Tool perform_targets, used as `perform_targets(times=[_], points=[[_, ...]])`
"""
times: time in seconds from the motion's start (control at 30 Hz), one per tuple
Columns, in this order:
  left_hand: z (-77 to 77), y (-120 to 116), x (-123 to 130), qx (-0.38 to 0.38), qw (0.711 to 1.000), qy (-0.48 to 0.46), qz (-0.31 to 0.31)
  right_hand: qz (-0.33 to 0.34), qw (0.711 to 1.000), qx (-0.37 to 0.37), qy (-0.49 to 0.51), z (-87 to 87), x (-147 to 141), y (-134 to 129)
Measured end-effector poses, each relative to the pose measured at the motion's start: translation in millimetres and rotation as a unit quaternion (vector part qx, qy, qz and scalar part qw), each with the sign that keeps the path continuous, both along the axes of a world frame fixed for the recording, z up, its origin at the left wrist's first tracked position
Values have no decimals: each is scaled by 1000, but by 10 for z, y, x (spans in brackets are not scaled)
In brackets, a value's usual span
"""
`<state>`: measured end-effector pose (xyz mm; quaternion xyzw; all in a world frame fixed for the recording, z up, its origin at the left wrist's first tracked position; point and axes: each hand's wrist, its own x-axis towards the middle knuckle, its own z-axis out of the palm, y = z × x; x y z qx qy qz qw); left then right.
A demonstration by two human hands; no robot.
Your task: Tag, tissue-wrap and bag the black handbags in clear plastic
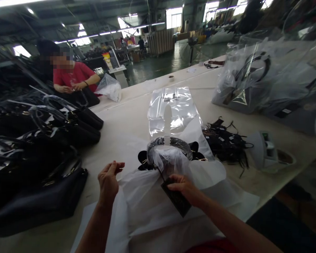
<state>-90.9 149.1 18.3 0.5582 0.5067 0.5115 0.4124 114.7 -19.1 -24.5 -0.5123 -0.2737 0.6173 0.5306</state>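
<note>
In front of me a handbag stands under white tissue paper [144, 214], with its plastic-wrapped handle [183, 144] rising above. White filling shows inside the handle's arch, and black tabs with gold-coloured hardware stick out at both sides. My right hand [183, 186] pinches a dark hang tag [177, 200] by its upper edge; a thin cord runs from the tag up toward the handle's left base. Left of the bag, my left hand [109, 181] is raised, fingers stretched toward the bag and nothing visible in them. Most of the bag's body is hidden by the paper.
Clear plastic bags [173, 102] lie behind the handbag. Black corded tags [226, 140] are piled to its right, beside a white dispenser-like object [263, 151]. Black handbags [42, 189] crowd the left; plastic-covered bags [242, 84] stand far right. A co-worker [80, 75] handles a bag across the table.
</note>
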Motion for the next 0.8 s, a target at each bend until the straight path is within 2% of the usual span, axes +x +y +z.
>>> perform_targets(times=[0.07, 0.13, 0.23, 0.3, 0.4, 0.5, 0.57, 0.67, 0.73, 0.8], points=[[90, 19, 40, 40, 999, 14, 12, -30, 992, -13, -124, -246, -57, 87], [223, -61, 114, 125, 989, 74, -35, -54, 973, -24, -222, -435, -108, 179], [521, -266, 347, 274, 930, 175, -174, -50, 966, -28, -252, -556, -167, 281], [748, -368, 581, 324, 893, 203, -236, -45, 966, -31, -251, -574, -187, 309], [1023, -398, 950, 303, 868, 234, -316, -36, 972, -30, -231, -614, -173, 261], [1169, -317, 1200, 179, 877, 221, -388, 7, 953, 9, -303, -718, -98, 39], [1226, -236, 1294, 113, 907, 155, -376, 20, 923, 17, -385, -824, -22, -209], [1329, -145, 1405, 109, 949, 7, -296, 40, 876, 3, -480, -1038, 101, -622], [1433, -145, 1483, 132, 954, -62, -262, 95, 831, -11, -547, -1193, 174, -838], [1551, -188, 1555, 161, 953, -84, -241, 137, 792, -34, -595, -1323, 229, -967]])
